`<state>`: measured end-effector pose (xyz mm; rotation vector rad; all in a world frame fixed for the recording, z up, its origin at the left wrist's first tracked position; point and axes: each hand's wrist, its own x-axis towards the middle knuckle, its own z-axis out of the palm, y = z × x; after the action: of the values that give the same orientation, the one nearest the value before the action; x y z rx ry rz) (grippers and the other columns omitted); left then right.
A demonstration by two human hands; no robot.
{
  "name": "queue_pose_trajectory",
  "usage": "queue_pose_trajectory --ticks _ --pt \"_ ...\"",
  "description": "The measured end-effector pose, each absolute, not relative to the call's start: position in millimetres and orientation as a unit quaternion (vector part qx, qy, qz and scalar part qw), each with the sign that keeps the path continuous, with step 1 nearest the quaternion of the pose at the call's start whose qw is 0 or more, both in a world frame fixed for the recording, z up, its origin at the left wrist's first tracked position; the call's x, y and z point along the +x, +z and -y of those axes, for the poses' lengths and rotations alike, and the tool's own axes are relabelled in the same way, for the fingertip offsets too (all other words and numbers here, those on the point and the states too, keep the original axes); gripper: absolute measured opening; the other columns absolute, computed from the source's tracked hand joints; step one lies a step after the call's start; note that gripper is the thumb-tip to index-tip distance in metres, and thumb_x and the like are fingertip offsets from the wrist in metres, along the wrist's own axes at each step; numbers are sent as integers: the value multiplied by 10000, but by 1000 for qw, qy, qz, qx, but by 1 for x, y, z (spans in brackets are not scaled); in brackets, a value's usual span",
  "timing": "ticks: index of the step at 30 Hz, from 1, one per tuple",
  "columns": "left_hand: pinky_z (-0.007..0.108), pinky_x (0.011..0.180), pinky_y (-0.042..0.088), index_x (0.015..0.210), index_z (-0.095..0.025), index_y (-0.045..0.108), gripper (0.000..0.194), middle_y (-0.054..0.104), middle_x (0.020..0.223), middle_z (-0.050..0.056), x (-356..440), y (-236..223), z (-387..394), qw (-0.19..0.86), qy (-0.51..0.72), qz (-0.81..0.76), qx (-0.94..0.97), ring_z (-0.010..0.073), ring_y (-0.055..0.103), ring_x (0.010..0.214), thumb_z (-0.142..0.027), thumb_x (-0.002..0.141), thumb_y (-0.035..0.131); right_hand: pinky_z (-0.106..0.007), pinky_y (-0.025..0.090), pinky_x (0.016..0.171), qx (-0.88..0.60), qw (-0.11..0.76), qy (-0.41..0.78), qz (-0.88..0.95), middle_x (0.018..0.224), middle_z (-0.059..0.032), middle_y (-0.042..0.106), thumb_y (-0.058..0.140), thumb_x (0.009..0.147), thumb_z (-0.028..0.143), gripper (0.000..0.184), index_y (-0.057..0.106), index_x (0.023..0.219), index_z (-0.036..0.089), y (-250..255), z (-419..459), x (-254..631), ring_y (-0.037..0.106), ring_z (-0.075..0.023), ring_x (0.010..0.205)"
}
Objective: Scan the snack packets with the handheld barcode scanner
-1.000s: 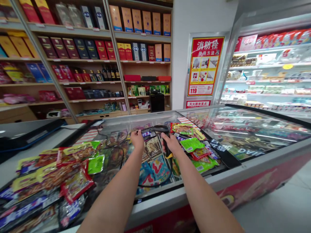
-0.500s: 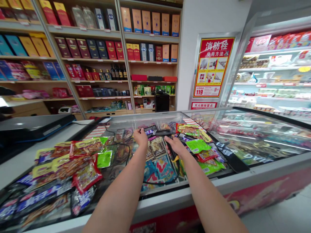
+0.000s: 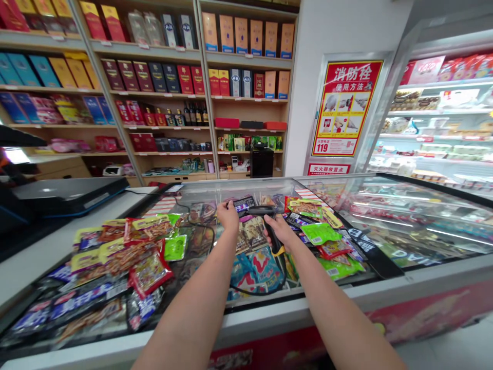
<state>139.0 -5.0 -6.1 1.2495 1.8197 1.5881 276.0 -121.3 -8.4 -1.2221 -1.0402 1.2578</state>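
Shelving and chest first. We list one tall shelving unit (image 3: 250, 110) along the back, stocked with boxed goods in red, blue, maroon and orange, some bottles among them. One chest freezer (image 3: 269, 314), glass-topped, white-rimmed, red along its front, spans the foreground; through its glass we see blue packs (image 3: 265, 267) and others. One lit refrigerated case (image 3: 447, 112), several shelves, at far right. One grey counter (image 3: 46, 241) at left, bearing a flat dark device (image 3: 73, 192). One red-and-yellow poster (image 3: 346, 108), framed, on the wall between shelving and case.

Upon the freezer we count two heaps of snack packets: the left heap (image 3: 119, 257), the broader, in yellow, red, green, black and purple; the right heap (image 3: 327, 236), in like colours, beside a black lettered strip (image 3: 373, 246).

Between the heaps, two hands. The right hand (image 3: 279, 228) is wrapped round the handle of a handheld scanner (image 3: 274, 234), black with a yellow part at the base; its dark cable (image 3: 250, 294) loops below over the glass. The left hand (image 3: 229, 216) pinches one black-and-purple packet (image 3: 243, 204) by its left end, above the freezer glass. The scanner's head lies just beside that packet's right end; whether they touch, we cannot tell.
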Motion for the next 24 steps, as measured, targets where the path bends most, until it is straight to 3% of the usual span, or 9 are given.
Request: queue_pose_trajectory --ticks 10,19,24 --pt "320 810 461 830 -152 605 154 673 883 88 37 14 13 127 585 -676 430 202 619 839 -273 822 510 -197 394 320 -460 479 579 473 479 55 523 558 854 458 281 478 806 193 18 96 203 464 -88 328" --pt "344 808 452 858 -162 611 173 677 916 106 -85 43 41 20 515 -742 430 241 620 895 -298 832 507 -188 413 336 -400 382 620 556 468 68 524 546 869 424 253 451 799 201 20 88 89 481 -89 331" --pt "385 820 452 886 -179 614 146 672 941 120 -123 43 50 16 467 -777 421 276 618 939 -272 810 532 -185 412 345 -389 367 617 578 473 66 525 566 858 413 253 456 788 196 19 89 62 476 -83 332"
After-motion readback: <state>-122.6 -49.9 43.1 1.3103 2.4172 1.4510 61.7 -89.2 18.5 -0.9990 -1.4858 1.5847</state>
